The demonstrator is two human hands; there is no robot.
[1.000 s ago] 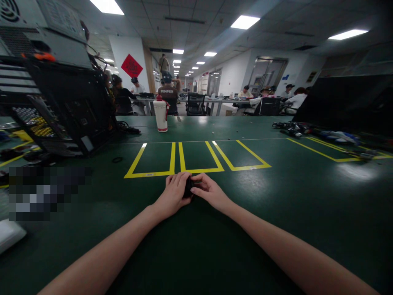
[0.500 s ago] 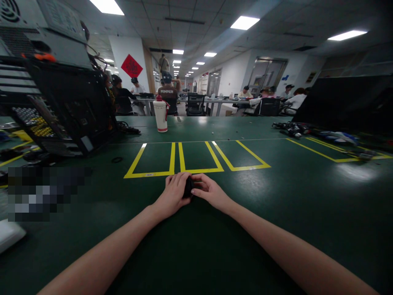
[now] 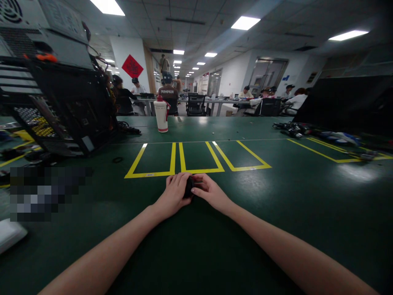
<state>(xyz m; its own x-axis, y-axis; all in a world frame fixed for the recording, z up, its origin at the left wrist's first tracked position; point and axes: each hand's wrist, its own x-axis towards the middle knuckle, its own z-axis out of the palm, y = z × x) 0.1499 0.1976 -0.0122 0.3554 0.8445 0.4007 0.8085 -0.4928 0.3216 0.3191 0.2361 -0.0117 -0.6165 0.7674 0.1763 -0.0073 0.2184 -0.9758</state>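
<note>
Both hands meet around a small black object (image 3: 189,187) low over the green tabletop, at the middle of the head view. My left hand (image 3: 175,189) wraps it from the left, fingers across the top and thumb below. On the other side, my right hand (image 3: 210,191) has its thumb and fingertips curled against the object's right edge. Most of the object is covered by the fingers, so its kind does not show. Just beyond the hands, yellow tape outlines (image 3: 201,170) mark the green table (image 3: 202,254).
An opened computer case (image 3: 61,110) stands at the left, near a black ring (image 3: 117,159). A white bottle with a red lid (image 3: 161,116) is farther back. Cables (image 3: 291,129) and a dark panel (image 3: 346,102) lie to the right. Several people sit at tables behind.
Both hands stay in the same place. The black object looks slightly turned between them, showing a rounder edge.
</note>
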